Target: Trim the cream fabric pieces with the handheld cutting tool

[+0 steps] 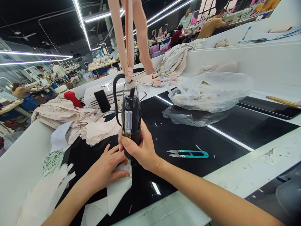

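Black handheld tool (pixel 131 110) — upright, left of the teal snips (pixel 191 153).
Well left of the snips, pale cloth pieces (pixel 100 130); closer in, the left hand (pixel 113 163), fingers spread, rests on off-white cloth (pixel 118 188); next the right hand (pixel 143 150), wrapped around the tool — and behind the snips, a clear plastic bag (pixel 211 94).

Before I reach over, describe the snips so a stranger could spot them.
On the glossy black worktop, look right of the right hand. The snips lie there, pointed blades toward that hand; their teal handle sets them apart from the pale scraps nearby.
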Tool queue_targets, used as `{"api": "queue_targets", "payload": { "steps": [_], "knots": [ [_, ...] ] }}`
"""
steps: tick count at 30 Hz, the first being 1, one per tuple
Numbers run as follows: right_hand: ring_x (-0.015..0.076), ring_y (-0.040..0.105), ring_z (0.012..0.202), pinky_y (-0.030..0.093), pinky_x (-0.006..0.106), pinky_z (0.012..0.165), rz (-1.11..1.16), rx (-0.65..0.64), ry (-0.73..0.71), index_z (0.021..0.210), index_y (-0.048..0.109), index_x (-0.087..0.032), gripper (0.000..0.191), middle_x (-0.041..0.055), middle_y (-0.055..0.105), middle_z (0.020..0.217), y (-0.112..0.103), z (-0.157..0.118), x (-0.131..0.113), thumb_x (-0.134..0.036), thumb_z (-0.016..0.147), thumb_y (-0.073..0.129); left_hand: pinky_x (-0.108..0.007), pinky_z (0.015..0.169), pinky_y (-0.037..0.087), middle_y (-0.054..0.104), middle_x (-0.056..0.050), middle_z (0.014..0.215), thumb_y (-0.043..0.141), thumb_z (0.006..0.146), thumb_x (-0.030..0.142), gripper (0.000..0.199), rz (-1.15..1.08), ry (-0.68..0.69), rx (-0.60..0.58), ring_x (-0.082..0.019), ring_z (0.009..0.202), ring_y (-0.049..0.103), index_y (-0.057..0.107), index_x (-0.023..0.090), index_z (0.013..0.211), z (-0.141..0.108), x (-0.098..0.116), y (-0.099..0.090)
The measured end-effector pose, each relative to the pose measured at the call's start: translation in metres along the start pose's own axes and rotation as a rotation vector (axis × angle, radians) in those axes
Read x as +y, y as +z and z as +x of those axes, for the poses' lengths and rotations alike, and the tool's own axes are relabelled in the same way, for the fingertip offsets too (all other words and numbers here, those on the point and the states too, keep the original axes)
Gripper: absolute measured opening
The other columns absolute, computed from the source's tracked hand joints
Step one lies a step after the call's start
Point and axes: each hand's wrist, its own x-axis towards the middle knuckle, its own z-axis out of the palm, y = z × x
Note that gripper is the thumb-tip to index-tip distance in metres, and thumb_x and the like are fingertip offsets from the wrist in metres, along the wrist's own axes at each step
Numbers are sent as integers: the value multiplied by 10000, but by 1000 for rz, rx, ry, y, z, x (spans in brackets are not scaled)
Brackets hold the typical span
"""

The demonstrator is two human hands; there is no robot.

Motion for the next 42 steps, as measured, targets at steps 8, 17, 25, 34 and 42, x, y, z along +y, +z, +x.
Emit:
{"api": "queue_targets", "payload": {
  "steps": [8,17,25,34,42],
  "knots": [
    [187,599,755,542,304,592,73,7,-13,1042,578,-272,359,4,618,872,-2,-3,-8,-431,809,800,-715,1183,299,681,-58,1288,798,889,207,225,29,30,15,-337,1359,526,645,244,1050,0,-2,1],
    [213,597,798,551,323,587,101,19,18,1032,596,-277,384,21,609,895,0,-8,-9,-438,773,830,-718,1218,230,675,-61,1323,785,899,213,213,18,33,16,-322,1377,529,685,247,1083,0,-8,5],
    [208,588,783,549,327,589,75,14,9,1005,589,-273,383,26,605,909,2,-9,-8,-433,761,836,-717,1232,189,624,-65,1440,788,900,235,257,10,18,25,-340,1445,470,684,258,1134,-1,-3,2],
    [227,598,808,550,338,594,61,25,15,1049,594,-283,408,37,617,919,2,-9,-7,-439,757,832,-729,1199,258,654,-121,1393,770,905,190,386,147,92,125,-353,1468,448,640,218,1267,-10,-11,13],
    [202,579,735,545,336,596,90,-7,4,1081,583,-282,364,15,600,862,2,-12,-7,-409,807,785,-736,1196,275,682,-86,1347,687,960,115,156,137,141,44,-347,1428,484,696,222,1074,-11,4,6]
  ]
}}
